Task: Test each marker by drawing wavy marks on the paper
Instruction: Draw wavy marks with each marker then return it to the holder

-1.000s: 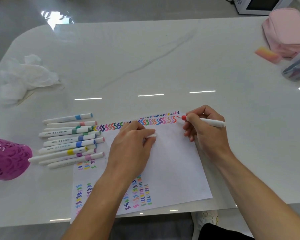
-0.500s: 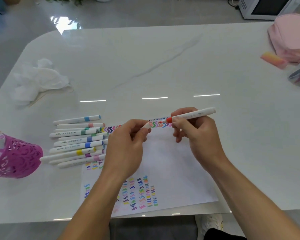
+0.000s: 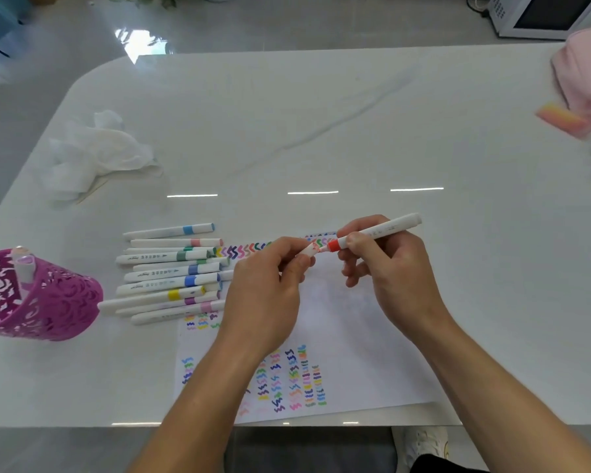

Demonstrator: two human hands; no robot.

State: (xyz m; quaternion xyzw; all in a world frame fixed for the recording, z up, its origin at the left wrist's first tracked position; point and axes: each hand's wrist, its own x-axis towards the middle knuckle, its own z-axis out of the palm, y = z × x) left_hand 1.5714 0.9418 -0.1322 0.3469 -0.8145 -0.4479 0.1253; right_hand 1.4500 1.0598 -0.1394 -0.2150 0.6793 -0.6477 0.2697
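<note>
White paper is lying on a glossy white table, close to the person's side of it. Every place here is given from that sheet.

Wavy marks in many colours are running in a row along the paper's far edge. More are standing in short columns near its near edge.

Over the paper's far edge, both hands are hovering clear of the sheet. The right hand is gripping a red marker. Thumb and curled fingers are wrapping its white barrel. Its red end is pointing left, and its tail is tilting up and away to the right.

The left hand is pinching a small white cap between thumb and fingertips, with the other fingers curling under. The cap's mouth is meeting the marker's red end. Whether it is pushed on is not clear.

Just left of the paper, a bunch of capped markers, white with coloured bands, is lying side by side. Their ends are overlapping the sheet's left edge.

Further left of the paper, a purple cut-out basket is sitting with one marker poking out. Beyond the paper's far-left corner, a crumpled white tissue is lying. Far to the right of the paper, a pink pouch and an orange-pink block are sitting near the table's edge.
</note>
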